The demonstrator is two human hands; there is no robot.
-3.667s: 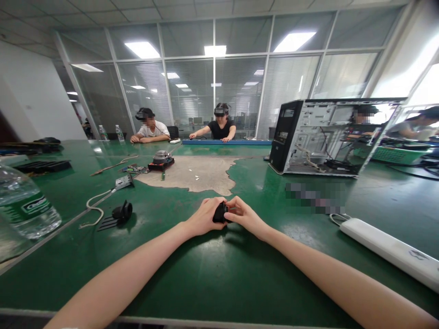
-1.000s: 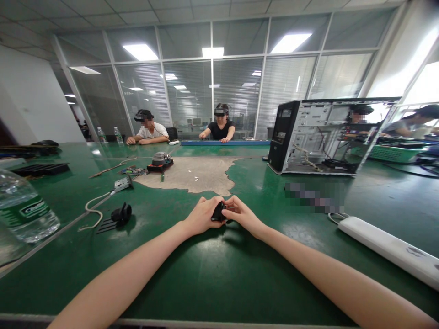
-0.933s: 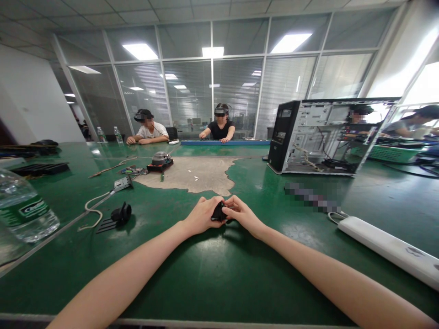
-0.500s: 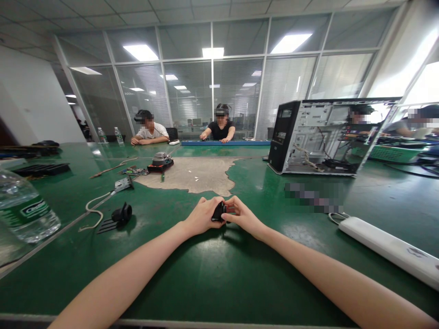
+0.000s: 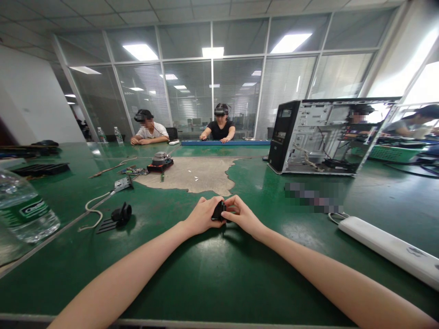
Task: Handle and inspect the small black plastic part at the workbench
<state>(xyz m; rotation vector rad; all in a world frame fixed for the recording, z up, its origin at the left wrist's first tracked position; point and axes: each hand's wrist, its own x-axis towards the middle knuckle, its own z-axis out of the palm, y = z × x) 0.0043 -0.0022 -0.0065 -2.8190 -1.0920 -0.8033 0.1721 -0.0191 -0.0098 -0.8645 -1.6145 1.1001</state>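
Note:
Both my hands meet over the green tabletop [image 5: 219, 278] around a small black part [image 5: 217, 212]. My left hand [image 5: 203, 214] wraps it from the left, with the fingers curled behind. From the right, my right hand [image 5: 239, 214] pinches its edge between thumb and fingers. Most of the part is covered, so its exact kind cannot be told. Left of my hands lies a black plastic piece [image 5: 121, 214] with a round end and several prongs. Beyond it rests a small metal-cased part [image 5: 122, 183] with a pale cable.
An open computer case [image 5: 288, 137] stands at the right, behind a white power strip [image 5: 387, 249]. At the left edge is a water bottle [image 5: 29, 212]. A heatsink-like assembly [image 5: 161, 161] sits ahead on the bare patch. Two people [image 5: 221, 128] sit across the table, others at right.
Almost nothing differs. Both hands stay closed around the black part in the same place, with only a very slight shift of the right fingers.

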